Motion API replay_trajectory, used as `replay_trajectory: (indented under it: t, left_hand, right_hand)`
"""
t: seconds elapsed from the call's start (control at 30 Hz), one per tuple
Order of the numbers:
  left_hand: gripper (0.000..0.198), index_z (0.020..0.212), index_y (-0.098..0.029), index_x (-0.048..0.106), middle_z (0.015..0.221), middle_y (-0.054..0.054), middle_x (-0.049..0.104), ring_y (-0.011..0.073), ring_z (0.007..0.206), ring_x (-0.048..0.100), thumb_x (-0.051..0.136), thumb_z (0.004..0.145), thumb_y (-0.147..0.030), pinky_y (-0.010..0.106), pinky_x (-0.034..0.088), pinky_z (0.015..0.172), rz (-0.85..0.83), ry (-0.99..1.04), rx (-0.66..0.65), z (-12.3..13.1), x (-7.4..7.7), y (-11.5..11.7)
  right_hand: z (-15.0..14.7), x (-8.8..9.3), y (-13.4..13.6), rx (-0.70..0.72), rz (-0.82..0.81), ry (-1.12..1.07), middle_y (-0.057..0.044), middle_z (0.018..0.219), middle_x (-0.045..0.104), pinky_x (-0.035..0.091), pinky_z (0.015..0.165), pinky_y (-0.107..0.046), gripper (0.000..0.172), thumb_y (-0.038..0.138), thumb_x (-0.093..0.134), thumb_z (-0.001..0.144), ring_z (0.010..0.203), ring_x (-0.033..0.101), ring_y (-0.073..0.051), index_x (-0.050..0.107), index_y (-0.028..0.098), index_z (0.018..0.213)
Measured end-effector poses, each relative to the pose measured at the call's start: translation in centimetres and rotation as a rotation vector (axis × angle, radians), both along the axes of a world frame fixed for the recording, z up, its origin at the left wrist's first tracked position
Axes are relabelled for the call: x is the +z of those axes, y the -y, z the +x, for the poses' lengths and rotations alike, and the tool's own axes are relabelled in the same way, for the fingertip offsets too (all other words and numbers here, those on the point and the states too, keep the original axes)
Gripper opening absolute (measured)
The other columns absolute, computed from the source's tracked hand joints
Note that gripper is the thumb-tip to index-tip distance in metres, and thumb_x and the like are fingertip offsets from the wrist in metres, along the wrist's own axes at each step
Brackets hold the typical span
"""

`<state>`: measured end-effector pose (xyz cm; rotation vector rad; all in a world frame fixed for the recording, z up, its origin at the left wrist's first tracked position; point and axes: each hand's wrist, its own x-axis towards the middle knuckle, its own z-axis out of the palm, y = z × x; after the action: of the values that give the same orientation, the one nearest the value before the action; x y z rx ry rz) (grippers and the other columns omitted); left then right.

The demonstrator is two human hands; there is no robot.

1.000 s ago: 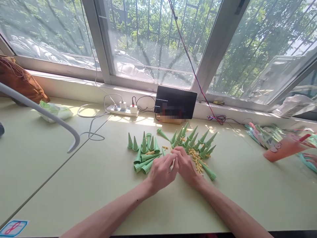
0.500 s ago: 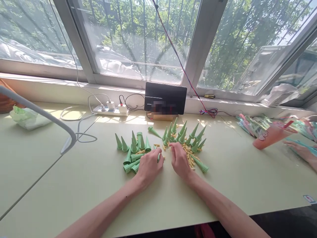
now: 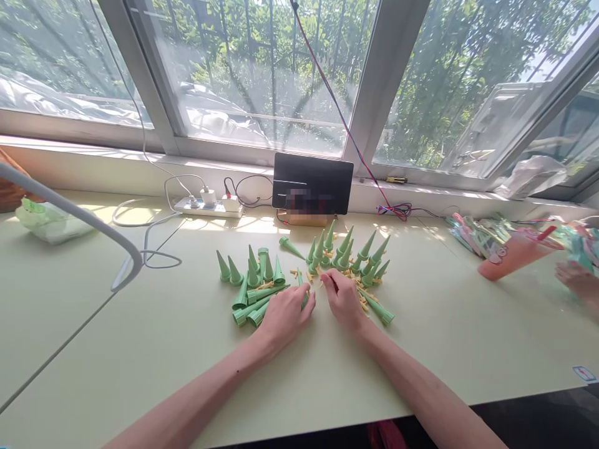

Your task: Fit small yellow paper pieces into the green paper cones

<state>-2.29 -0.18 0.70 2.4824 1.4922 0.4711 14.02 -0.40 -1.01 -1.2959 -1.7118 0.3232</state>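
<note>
1 green cone (image 3: pixel 300 278) seemingly sits in the left hand (image 3: pixel 286 313), tip showing.

A single view is being taken from the wearer's head, at close range, and is being aimed forward and down over the tabletop (image 3: pixel 140 337); the hands (image 3: pixel 286 312) are being framed centrally, the windows (image 3: pixel 262 68) across the top.

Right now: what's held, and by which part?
Left hand: green tapered plastic cone, below its pointed tip. Right hand: apparently a small yellow plastic peg; grip spot too small to tell.
</note>
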Motion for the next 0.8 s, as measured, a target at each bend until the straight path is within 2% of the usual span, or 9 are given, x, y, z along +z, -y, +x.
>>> replay_trajectory:
  t: [0.2,0.4,0.6,0.8]
  left_hand:
    - [0.027,0.105,-0.02,0.062,0.088,0.005,0.067,0.0203,0.074,0.065,0.04,0.098,-0.034,0.027,0.039,0.061,0.004,0.055,0.0,0.0,-0.3,-0.1]
    - [0.034,0.122,-0.021,0.057,0.102,0.006,0.067,0.0197,0.078,0.065,0.051,0.092,-0.036,0.028,0.044,0.063,-0.003,0.152,0.006,0.0,-0.6,-0.3]
    - [0.034,0.123,-0.022,0.054,0.11,0.004,0.066,0.0172,0.073,0.063,0.054,0.09,-0.032,0.031,0.048,0.068,0.012,0.295,0.026,-0.2,-1.1,-0.7]
    - [0.033,0.122,-0.023,0.052,0.105,0.003,0.067,0.0156,0.067,0.06,0.053,0.09,-0.029,0.031,0.049,0.07,0.027,0.372,0.03,-0.3,-1.4,-0.9]
  right_hand:
    - [0.0,0.2,-0.1,0.008,-0.044,-0.047,0.002,0.069,0.054,0.037,0.059,-0.023,0.027,0.033,0.041,0.101,0.059,0.047,-0.013,0.056,0.019,0.084]
    - [0.1,0.4,-0.1,0.001,-0.054,-0.063,0.001,0.071,0.056,0.038,0.06,-0.025,0.025,0.033,0.042,0.1,0.06,0.048,-0.013,0.057,0.018,0.086]
    - [0.2,0.5,-0.1,0.007,-0.054,-0.066,0.0,0.07,0.053,0.036,0.058,-0.026,0.026,0.032,0.041,0.101,0.059,0.044,-0.014,0.056,0.019,0.084]
    - [0.1,0.5,-0.1,0.0,-0.071,-0.075,0.0,0.07,0.053,0.035,0.058,-0.026,0.026,0.031,0.041,0.1,0.058,0.044,-0.013,0.054,0.019,0.081]
